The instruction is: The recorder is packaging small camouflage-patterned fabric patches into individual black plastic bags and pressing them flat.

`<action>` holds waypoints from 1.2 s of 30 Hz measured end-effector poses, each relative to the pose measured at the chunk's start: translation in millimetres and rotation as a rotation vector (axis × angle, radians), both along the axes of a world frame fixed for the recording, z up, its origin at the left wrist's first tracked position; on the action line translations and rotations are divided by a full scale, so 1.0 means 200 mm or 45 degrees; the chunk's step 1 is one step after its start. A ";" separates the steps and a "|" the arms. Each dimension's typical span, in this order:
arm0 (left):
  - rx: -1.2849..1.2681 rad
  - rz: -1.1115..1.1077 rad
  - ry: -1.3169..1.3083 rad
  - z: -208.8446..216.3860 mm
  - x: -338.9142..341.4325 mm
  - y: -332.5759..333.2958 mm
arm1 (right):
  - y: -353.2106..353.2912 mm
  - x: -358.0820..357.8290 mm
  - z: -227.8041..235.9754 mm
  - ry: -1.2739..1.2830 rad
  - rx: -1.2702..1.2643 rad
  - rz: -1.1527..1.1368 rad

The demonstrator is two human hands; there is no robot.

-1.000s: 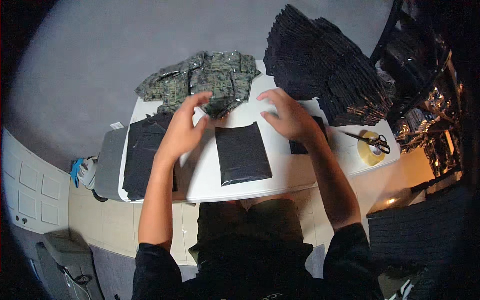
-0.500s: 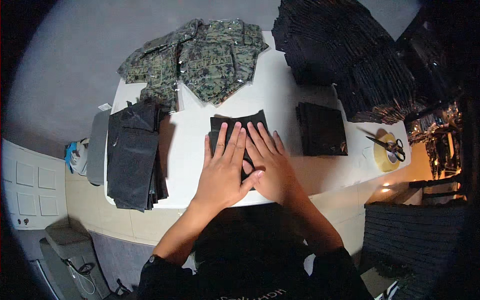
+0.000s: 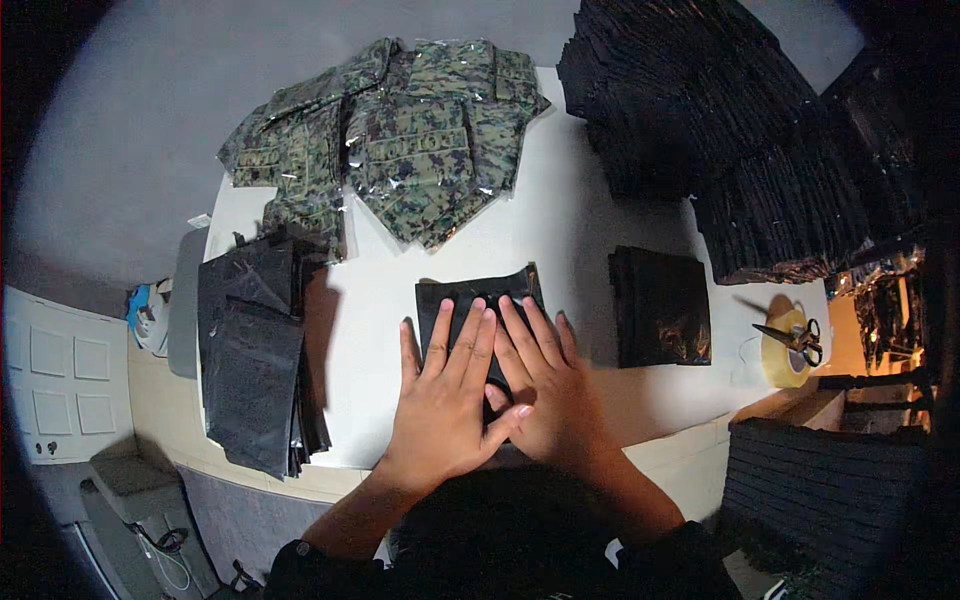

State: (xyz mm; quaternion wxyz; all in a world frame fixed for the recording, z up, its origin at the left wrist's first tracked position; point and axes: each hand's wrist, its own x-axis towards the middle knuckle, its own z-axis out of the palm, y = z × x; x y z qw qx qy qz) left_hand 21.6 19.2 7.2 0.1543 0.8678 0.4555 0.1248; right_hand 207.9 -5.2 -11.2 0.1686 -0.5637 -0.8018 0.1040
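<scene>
White table top (image 3: 380, 280) lies under a flat black packet (image 3: 512, 284). It is below the fingers (image 3: 465, 345) and pokes past their tips; its long side seems to run their way. Left hand (image 3: 440, 400) and right hand (image 3: 550, 405) are equally near, fingers flat, a bit spread, gripping nothing.

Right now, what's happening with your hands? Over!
Left hand and right hand flat on black packet. Scissors on tape roll, off right, clear of hands.

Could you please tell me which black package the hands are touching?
The middle package, under the left hand and right hand; the left pile, right stack and back heap are untouched.
</scene>
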 end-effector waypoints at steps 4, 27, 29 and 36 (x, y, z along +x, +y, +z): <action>0.059 0.104 -0.050 0.00 -0.02 -0.01 | -0.02 0.00 0.03 0.106 0.000 -0.085; 0.249 -0.042 -1.232 0.24 -0.23 0.04 | -0.01 0.23 0.39 0.975 0.383 0.206; 0.224 -0.096 -0.851 0.20 -0.29 -0.09 | -0.21 0.25 0.29 0.738 0.185 0.250; 0.112 -0.043 -0.601 0.12 -0.34 -0.29 | -0.34 0.17 0.19 0.647 -0.075 0.245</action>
